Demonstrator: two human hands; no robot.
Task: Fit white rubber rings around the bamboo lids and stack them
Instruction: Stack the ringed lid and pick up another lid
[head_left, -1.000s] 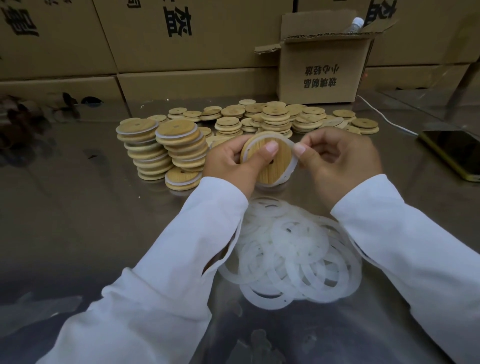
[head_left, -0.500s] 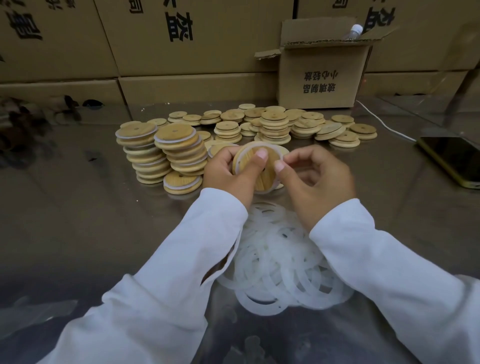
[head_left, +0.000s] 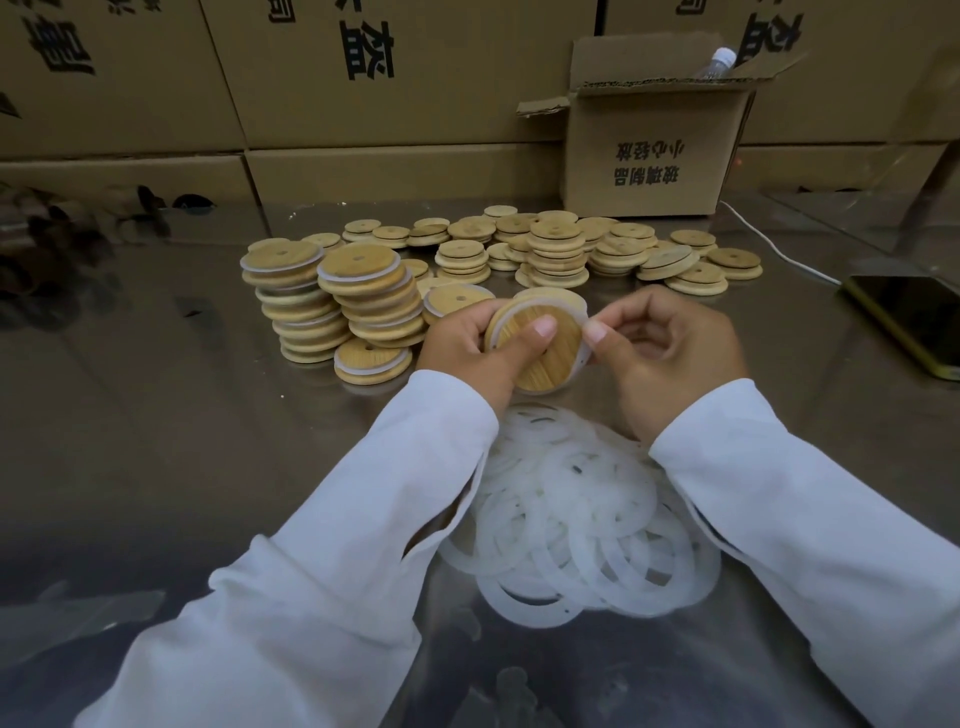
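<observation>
My left hand (head_left: 467, 348) grips a round bamboo lid (head_left: 545, 353), thumb pressed on its face. A white rubber ring (head_left: 583, 332) sits around the lid's rim, and my right hand (head_left: 670, 353) pinches that ring at the lid's right edge. Below my hands lies a loose pile of white rubber rings (head_left: 587, 525) on the metal table (head_left: 156, 441). To the left stand two tall stacks of ringed lids (head_left: 332, 296), with a short stack (head_left: 371, 361) in front. Behind are several low stacks of bare bamboo lids (head_left: 558, 249).
A small open cardboard box (head_left: 649, 150) with a plastic bottle in it stands at the back right, before a wall of large cartons (head_left: 363, 78). A phone (head_left: 914, 317) lies at the right edge, with a white cable (head_left: 779, 254) running behind it.
The lid has turned a little in my hands, and my right thumb and finger have shifted along the ring at its right rim. My hands sit slightly lower in view than a second ago.
</observation>
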